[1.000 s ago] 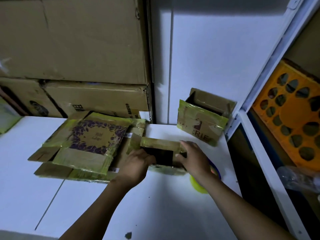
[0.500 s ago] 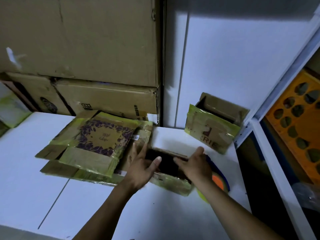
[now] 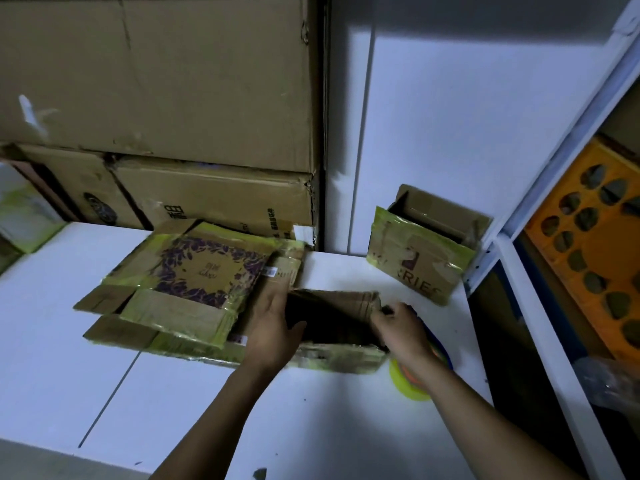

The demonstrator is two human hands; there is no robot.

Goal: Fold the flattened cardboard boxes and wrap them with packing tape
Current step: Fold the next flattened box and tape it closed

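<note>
The half-opened cardboard box lay on the tabletop, just right of the stack of flattened boxes. The left hand pressed its left wall, fingers straight and together. The right hand pinched its right wall. Judged risk: an uneven pull could skew the box or let it collapse.

Single head-worn view, forward and down, close over table

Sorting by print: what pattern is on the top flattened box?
The flattened box bears a purple leafy border; head view.
</note>
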